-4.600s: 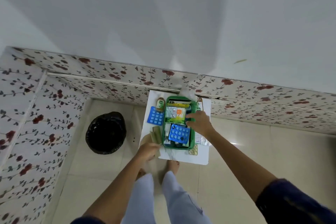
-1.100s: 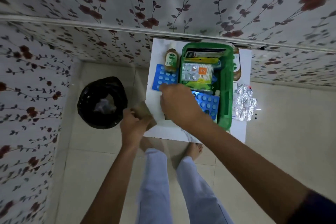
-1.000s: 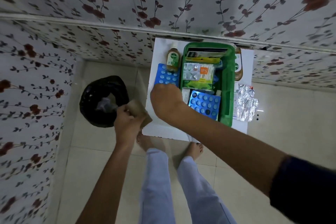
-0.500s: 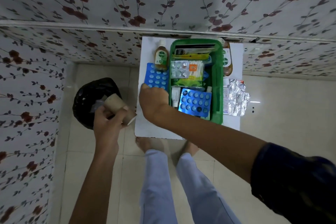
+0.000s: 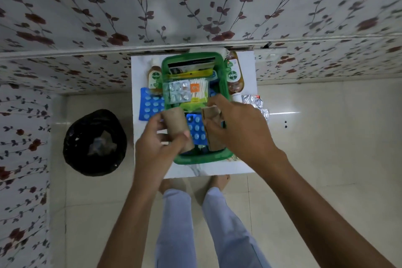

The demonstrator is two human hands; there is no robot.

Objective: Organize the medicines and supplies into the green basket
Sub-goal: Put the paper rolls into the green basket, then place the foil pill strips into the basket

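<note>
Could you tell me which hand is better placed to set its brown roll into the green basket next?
Right. The right hand holds its roll directly over the basket. The left hand grips its roll at the basket's left edge.

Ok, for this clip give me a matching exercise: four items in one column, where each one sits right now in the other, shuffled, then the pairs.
Items:
1. brown bandage roll
2. large Dettol bottle
3. cotton swab pack
4. black bin

Places:
A. on the floor, left of the white table
B. inside the green basket, towards its far half
C. held in the left hand over the basket's near end
D. lying on the table against the basket's right side

Pairs: 1-C, 2-D, 3-B, 4-A
</note>
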